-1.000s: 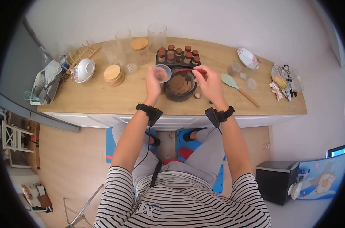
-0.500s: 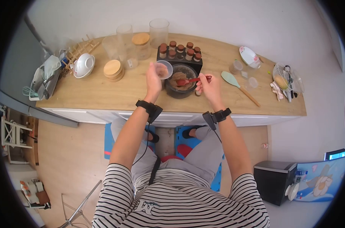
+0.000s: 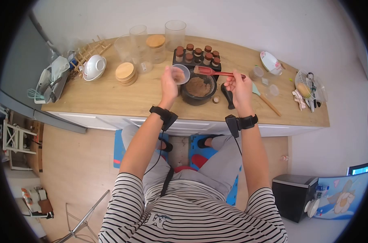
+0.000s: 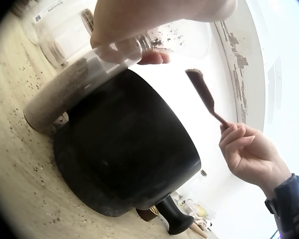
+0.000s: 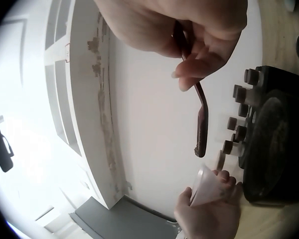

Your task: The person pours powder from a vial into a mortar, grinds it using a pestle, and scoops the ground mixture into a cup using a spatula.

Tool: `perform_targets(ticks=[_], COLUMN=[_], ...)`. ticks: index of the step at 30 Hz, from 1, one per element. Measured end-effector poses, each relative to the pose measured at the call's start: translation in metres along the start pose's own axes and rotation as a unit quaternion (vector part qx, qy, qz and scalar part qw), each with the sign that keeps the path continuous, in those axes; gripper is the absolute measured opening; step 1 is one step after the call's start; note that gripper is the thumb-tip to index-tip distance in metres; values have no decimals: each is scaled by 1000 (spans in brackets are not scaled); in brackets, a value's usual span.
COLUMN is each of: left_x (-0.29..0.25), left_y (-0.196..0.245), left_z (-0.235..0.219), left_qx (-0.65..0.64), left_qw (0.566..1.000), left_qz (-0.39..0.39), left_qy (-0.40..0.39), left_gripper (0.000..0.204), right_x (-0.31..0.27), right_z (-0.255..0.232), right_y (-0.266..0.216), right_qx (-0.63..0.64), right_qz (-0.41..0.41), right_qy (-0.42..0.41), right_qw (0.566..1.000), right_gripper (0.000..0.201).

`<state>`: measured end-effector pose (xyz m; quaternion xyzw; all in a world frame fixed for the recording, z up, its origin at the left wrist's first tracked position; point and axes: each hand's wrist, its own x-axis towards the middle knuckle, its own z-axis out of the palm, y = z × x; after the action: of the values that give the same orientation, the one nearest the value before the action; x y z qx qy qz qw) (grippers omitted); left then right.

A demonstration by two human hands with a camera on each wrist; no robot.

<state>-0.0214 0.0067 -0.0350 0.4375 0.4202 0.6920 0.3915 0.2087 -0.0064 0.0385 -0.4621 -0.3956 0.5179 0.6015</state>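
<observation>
My left hand (image 3: 169, 87) holds a translucent funnel (image 3: 180, 74) with brown powder inside. In the left wrist view, the funnel (image 4: 182, 37) stands in the neck of a glass bottle (image 4: 65, 92) partly filled with brown powder, beside the black mortar. Brown powder lies in the mortar (image 3: 192, 100). My right hand (image 3: 241, 91) pinches the handle of a red spoon (image 3: 212, 71), raised above the mortar's back rim. Some brown powder shows on the spoon's tip (image 5: 200, 151) in the right wrist view. A black pestle (image 3: 227, 96) lies between the mortar and my right hand.
Behind the mortar, a black rack (image 3: 217, 69) holds several brown-capped bottles. A small cap (image 3: 216, 99) and a green spatula (image 3: 270, 104) lie rightward. Glass jars (image 3: 175, 35), a wooden-lidded container (image 3: 126, 74) and white bowls (image 3: 94, 67) stand leftward.
The red spoon has risen out of the mortar, and my right hand has moved up and right in the head view. My left hand still holds the funnel; the pestle has come into sight.
</observation>
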Motion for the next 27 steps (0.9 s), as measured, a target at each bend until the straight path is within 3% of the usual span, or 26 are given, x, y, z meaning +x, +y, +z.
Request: perform_targets(ticks=[3,6,9,12,14,16,18,20,23,27], left_x=[1,0,2,0,-1,-1,-2,-2,-1,-3], left_y=[-2,-2,-8,-3,1,2,5,6,3,5], left_z=[0,2,0,2,2,-1,-1,-1,-1,-1], left_qx=[4,2,-15,-21,-17,-19,-20,-20,-5,8], left_qw=[1000,1000,1000,1000,999,1000,1000,1000,1000,1000], left_qz=[3,-8,-19,-18,-17,-7,-9,-9,-5,-11], left_qy=[-2,15,17,15,28,-15,-14,-15,-13,-17], left_gripper=[61,60,59,59,59,59,59,60,59,59], right_x=[-9,-19,-33,-43,-46,-46,-41,-34,-14,-5], right_z=[23,47,61,67,66,64,55,42,21,15], right_y=[-22,-31,-34,-40,-39,-38,-35,-30,-7,23], right_qx=[29,-19,-195,-239,-212,-185,-166,-181,-320,-251], right_qz=[-17,-40,-139,-194,-212,-229,-269,-271,-195,-189], right_qy=[-34,-61,-141,-153,-140,-128,-57,-34,-81,-115], right_qw=[999,997,961,939,944,947,947,945,923,942], right_gripper=[24,23,19,18,17,16,14,15,16,19])
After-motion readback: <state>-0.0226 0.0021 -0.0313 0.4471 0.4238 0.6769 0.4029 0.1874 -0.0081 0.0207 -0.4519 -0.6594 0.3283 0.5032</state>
